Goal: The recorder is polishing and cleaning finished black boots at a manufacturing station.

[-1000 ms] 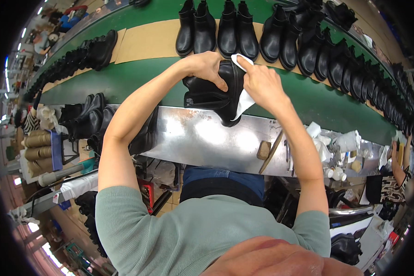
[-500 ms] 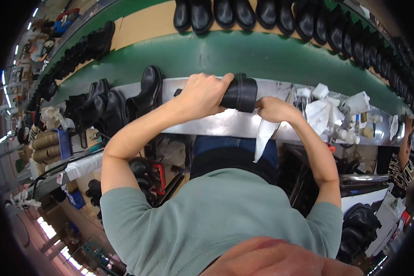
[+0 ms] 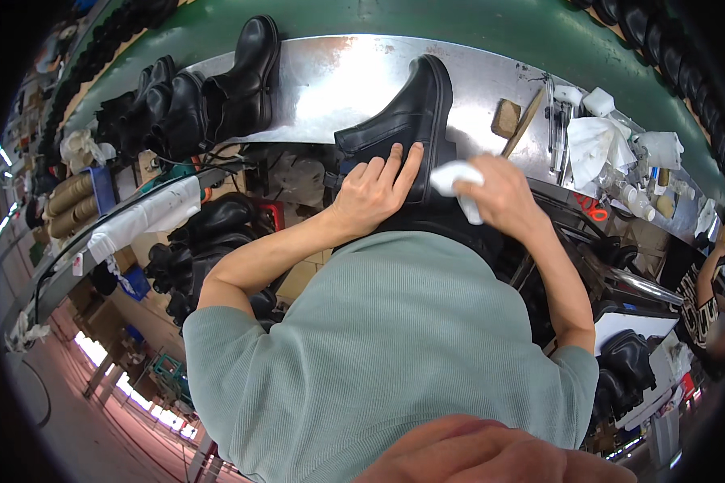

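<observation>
A black ankle boot [image 3: 403,113] leans over the near edge of the metal worktop, its toe pointing away from me and its sole toward the right. My left hand [image 3: 374,189] grips the boot's near side, with two fingers stretched along the leather and the others bent. The thumb is hidden. Just right of the boot, my right hand [image 3: 501,193] is closed on a bunched white cloth [image 3: 457,179]. From this view I cannot tell whether the cloth touches the boot.
More black boots [image 3: 246,80] stand at the left of the metal worktop [image 3: 322,88]. A brown block [image 3: 506,118] and a thin stick [image 3: 525,121] lie to the right, beside white cloths [image 3: 596,153] and small bottles [image 3: 638,201]. Beyond runs a green surface [image 3: 475,28].
The boot has come nearer my body and turned, toe now away from me. My left hand has shifted down onto its side. The right hand's hanging white cloth is now bunched up.
</observation>
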Demonstrator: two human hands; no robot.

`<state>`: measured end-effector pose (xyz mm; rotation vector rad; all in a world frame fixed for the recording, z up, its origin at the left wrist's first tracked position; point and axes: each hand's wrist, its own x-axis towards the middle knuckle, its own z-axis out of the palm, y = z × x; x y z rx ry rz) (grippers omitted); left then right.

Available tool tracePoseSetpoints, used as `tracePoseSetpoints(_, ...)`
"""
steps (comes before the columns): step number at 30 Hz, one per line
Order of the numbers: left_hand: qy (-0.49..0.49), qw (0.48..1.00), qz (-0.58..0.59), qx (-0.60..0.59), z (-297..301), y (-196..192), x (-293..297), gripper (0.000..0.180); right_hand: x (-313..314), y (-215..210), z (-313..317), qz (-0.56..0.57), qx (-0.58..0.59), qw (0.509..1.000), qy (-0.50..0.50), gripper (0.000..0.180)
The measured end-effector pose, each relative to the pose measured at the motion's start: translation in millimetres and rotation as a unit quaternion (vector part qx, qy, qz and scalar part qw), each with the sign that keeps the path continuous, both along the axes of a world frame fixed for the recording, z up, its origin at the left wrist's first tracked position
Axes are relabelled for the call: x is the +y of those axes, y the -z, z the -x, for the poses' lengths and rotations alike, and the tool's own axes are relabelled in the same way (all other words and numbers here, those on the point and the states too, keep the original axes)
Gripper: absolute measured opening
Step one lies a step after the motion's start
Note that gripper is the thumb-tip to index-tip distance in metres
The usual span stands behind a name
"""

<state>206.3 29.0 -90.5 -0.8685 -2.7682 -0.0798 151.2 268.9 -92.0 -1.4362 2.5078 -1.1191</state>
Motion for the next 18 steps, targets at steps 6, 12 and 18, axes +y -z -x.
tracePoseSetpoints(6,-0.009,1.000,-0.018,0.013,-9.4,7.0,-2.7,0.047,-3.9,6.3,-6.7,0.048,-0.061,0.997,-0.014,0.026)
tracePoseSetpoints(12,-0.010,1.000,0.010,-0.011,-6.7,1.0,3.8,0.047,-8.8,38.3,12.3,0.059,-0.098,0.988,0.102,0.033)
tracePoseSetpoints(18,-0.031,1.000,-0.002,0.005,-6.9,1.7,3.5,0.047,-6.4,18.8,-24.9,0.087,-0.161,0.981,0.068,0.025)
